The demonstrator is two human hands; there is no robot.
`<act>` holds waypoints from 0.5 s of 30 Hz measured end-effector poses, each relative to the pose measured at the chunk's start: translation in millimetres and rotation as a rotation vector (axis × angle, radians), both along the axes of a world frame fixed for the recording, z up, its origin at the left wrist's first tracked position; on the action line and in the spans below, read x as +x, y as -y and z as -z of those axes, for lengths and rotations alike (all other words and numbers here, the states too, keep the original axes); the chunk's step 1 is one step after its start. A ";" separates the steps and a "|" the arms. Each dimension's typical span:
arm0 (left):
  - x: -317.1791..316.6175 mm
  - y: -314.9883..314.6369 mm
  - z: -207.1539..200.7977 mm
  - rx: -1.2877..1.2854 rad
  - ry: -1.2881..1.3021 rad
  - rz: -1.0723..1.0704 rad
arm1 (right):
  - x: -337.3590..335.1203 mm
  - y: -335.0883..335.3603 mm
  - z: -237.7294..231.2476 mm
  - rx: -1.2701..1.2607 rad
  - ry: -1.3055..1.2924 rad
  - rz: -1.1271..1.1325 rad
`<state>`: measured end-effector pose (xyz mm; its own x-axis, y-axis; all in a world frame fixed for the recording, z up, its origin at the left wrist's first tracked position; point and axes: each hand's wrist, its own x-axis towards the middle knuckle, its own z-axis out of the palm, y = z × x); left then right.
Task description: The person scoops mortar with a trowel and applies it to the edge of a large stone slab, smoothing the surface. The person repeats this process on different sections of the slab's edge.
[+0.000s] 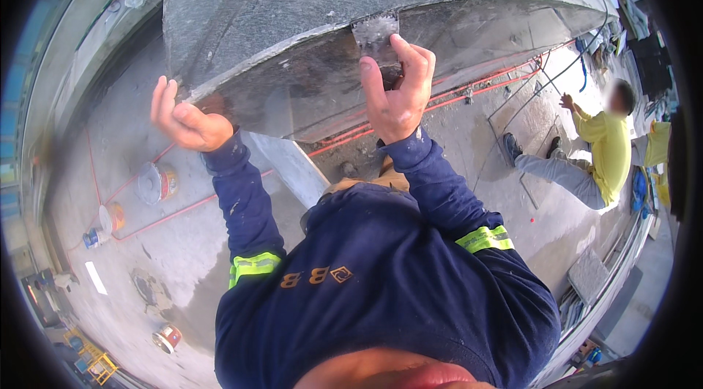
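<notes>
Against the grey slab (293, 16), right hand (398, 92) raised gripping a scraper (376, 32), left hand (187, 120) loosely curled, empty.

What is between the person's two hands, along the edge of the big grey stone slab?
In the head view, only the dark underside face of the grey stone slab lies between the left hand and the right hand, which presses a small scraper blade.

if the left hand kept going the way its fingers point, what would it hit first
Probably the grey stone slab: the left hand has its fingers raised at the slab's edge, though depth is unclear.
</notes>
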<state>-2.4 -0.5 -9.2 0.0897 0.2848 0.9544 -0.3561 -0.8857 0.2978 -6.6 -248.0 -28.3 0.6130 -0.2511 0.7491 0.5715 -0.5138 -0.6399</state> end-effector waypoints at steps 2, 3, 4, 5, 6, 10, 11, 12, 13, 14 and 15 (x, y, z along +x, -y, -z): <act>0.2 0.2 -0.7 -0.001 0.002 0.004 | 1.4 -0.3 -0.4 -0.005 -0.003 -0.001; 0.0 0.1 -1.0 0.000 0.002 0.006 | 0.7 -0.2 -1.0 -0.020 -0.022 0.003; -0.2 0.0 -1.4 0.009 0.001 -0.005 | -1.3 0.2 -2.1 -0.035 -0.041 0.008; -0.5 -0.1 -1.8 0.017 0.000 -0.016 | -4.0 0.9 -2.7 -0.050 -0.059 0.014; -0.8 -0.4 -2.0 0.026 -0.001 -0.027 | -8.5 1.8 -2.5 -0.052 -0.094 0.004; -0.9 -0.4 1.3 -0.029 0.004 0.022 | -16.3 7.6 6.4 0.009 -0.098 -0.020; -0.4 0.4 0.6 -0.029 0.007 0.023 | -15.7 9.4 8.4 0.042 -0.064 -0.023; -0.6 0.5 0.4 -0.029 0.007 0.023 | -13.9 11.3 7.1 0.035 -0.046 -0.015; -0.7 -0.1 0.8 -0.023 0.005 0.019 | -10.1 13.6 4.2 0.029 -0.028 -0.006; -0.9 -1.2 1.4 -0.017 0.004 0.015 | -6.4 15.6 1.8 0.022 -0.009 0.002; -0.4 -1.8 1.1 -0.009 0.006 0.011 | -2.9 16.8 0.3 0.005 -0.004 0.016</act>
<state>-2.7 1.3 -10.4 0.0875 0.2925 0.9522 -0.3675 -0.8790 0.3038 -9.5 -264.8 -28.6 0.6118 -0.2647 0.7454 0.5610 -0.5192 -0.6448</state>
